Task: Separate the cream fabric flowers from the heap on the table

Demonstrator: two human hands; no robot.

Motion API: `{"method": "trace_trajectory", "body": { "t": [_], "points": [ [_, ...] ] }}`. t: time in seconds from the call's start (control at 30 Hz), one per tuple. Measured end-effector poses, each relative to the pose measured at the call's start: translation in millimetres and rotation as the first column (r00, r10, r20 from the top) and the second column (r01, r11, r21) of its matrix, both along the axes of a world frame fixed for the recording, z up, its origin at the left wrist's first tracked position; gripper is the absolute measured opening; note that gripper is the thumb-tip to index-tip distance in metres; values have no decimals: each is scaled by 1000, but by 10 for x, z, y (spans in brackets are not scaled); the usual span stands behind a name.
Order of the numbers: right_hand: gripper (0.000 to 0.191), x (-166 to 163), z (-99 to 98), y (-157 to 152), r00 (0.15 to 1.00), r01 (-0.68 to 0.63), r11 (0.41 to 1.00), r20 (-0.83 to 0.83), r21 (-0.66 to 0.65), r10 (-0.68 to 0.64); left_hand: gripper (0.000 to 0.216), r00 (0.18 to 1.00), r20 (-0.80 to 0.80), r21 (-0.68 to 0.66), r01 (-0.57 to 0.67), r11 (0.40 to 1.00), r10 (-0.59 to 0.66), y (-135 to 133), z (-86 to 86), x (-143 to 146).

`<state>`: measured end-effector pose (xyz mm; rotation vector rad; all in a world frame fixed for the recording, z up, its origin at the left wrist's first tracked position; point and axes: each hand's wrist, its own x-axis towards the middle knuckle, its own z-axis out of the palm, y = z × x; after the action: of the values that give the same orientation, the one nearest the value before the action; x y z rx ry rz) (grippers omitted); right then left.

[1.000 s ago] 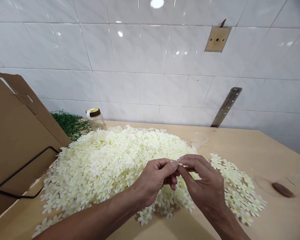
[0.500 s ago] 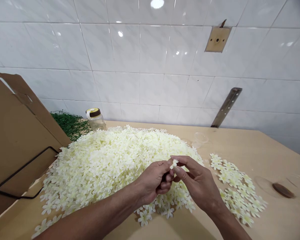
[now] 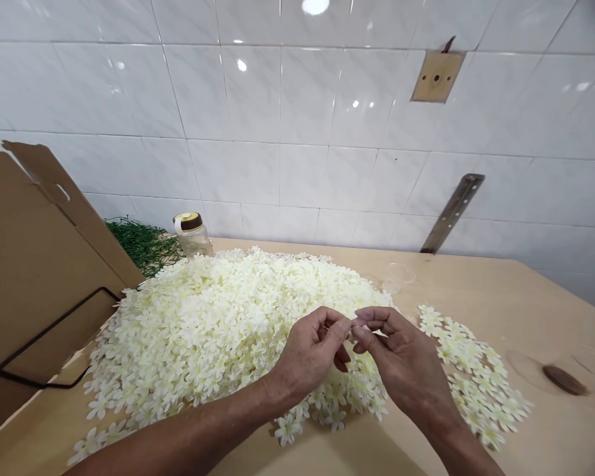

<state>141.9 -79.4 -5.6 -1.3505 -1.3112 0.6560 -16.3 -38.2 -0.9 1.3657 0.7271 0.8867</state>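
Note:
Both hands meet in front of a big heap of white artificial flowers, fingertips touching. My left hand is closed, its thumb and forefinger pressed together; what they pinch is too small or hidden to name. Opposite it, my right hand is closed in a pinch too. A pale sliver of a small white flower shows between the right thumb and fingers, mostly covered by them. Right of my right hand, more white flowers lie spread in a loose patch on the wooden table.
A cardboard box with a black wire frame stands at the left. Behind the heap are green artificial stems and a clear bottle. A dark brown oval piece lies at the right. White tiled wall closes the back.
The small white flower, plain to see between my hands before, is now almost hidden. My left hand has turned, thumb now on top at the pinch. The view has shifted slightly.

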Motion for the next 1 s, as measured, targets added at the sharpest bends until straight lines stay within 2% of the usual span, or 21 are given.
{"method": "trace_trajectory", "body": {
  "t": [0.1, 0.27, 0.33, 0.43, 0.5, 0.57, 0.63, 0.7, 0.8, 0.9, 1.0],
  "points": [
    [31, 7, 16, 0, 1000, 5, 1000, -26, 8, -5, 34, 998, 68, -8, -10, 1000, 10, -24, 34, 17],
    [29, 25, 20, 30, 997, -18, 1000, -76, 3, 18, 35, 980, 183, -142, -47, 989, 72, -7, 47, 50],
    [28, 18, 13, 31, 999, -41, 999, -4, 22, 41, 37, 972, 217, -209, -43, 977, 90, 29, 35, 42],
    [32, -4, -23, 25, 980, -61, 993, 196, 102, 40, 38, 965, 249, -288, -10, 958, 85, 90, 7, 9],
    [38, -15, -66, 25, 954, -45, 986, 301, 159, -5, 37, 967, 248, -321, 24, 947, 59, 116, -12, -13],
    [41, -15, -109, 31, 938, 14, 981, 337, 196, -80, 38, 974, 228, -342, 64, 937, 16, 123, -24, -26],
    [36, -7, -136, 40, 922, 72, 969, 354, 236, -155, 37, 980, 197, -351, 90, 932, -21, 118, -24, -28],
    [29, 6, -139, 52, 897, 67, 956, 401, 287, -184, 35, 985, 173, -352, 91, 932, -31, 110, -11, -24],
    [26, 28, -121, 70, 856, -35, 948, 499, 317, -135, 31, 988, 156, -357, 73, 931, -18, 105, 18, -17],
    [30, 52, -106, 81, 835, -133, 952, 549, 275, -42, 31, 992, 126, -345, 73, 936, -30, 109, 39, -19],
    [28, 69, -94, 76, 815, -157, 963, 579, 217, 3, 33, 992, 103, -306, 97, 947, -68, 115, 47, -33]
  ]
}}
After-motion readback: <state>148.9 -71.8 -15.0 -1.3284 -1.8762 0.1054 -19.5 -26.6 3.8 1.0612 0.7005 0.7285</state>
